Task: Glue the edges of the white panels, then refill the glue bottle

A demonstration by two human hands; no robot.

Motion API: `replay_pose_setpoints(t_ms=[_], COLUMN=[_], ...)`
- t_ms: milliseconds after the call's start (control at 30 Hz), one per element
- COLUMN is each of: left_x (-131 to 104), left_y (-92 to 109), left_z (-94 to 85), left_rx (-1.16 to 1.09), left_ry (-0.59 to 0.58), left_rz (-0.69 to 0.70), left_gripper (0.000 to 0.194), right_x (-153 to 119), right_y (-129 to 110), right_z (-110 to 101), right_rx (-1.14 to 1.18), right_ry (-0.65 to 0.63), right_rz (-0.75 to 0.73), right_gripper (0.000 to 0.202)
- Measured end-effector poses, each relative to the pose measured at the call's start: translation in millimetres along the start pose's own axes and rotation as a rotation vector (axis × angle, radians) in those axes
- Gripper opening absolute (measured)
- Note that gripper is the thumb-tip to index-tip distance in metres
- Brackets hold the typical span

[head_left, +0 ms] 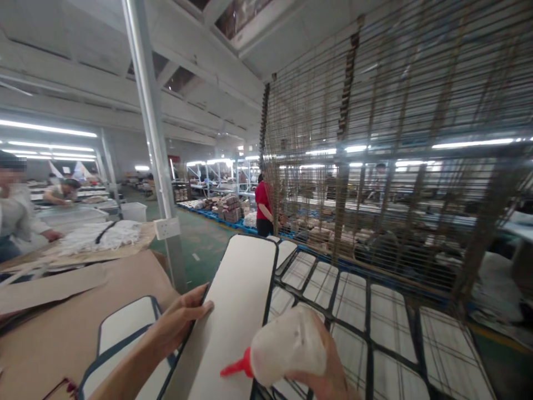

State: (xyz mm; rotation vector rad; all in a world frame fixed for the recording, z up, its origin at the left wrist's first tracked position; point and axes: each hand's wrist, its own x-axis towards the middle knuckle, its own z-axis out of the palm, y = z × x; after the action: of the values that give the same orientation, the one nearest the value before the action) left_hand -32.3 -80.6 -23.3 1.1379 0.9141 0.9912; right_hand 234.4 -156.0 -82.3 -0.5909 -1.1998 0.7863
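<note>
My left hand (pixel 189 314) grips the left edge of a long white panel (pixel 244 278) with a dark border and rounded corners, its thumb on the white face. The panel is tilted up in front of me. In my right hand (pixel 328 361) is a white squeeze bottle (pixel 289 344), fingers wrapped round it. Its red nozzle (pixel 235 366) points left and down over the lower part of the panel. Whether the tip touches the surface I cannot tell.
Dark-edged white panels (pixel 129 325) lie on the brown table (pixel 120 283) at left. Several more (pixel 353 300) sit in rows at right, beside a tall wire rack (pixel 341 128). A metal post (pixel 150 111) stands ahead. People are further off.
</note>
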Motion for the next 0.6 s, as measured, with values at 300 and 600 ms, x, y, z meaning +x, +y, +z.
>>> replay_pose_setpoints(t_ms=[300,600], left_x=[-13,-4], left_y=[8,-7], left_z=[46.7,70.9], left_rx=[0.091,0.035], left_ry=[-0.193,-0.293], left_rz=[0.015,-0.007], left_gripper=[0.063,0.064], right_x=[68,56], right_y=[-27,-40], right_z=[-43,-76], right_rx=[0.002,-0.111], right_ry=[0.454,0.452], right_rz=[-0.163,-0.197], right_gripper=[0.060,0.066])
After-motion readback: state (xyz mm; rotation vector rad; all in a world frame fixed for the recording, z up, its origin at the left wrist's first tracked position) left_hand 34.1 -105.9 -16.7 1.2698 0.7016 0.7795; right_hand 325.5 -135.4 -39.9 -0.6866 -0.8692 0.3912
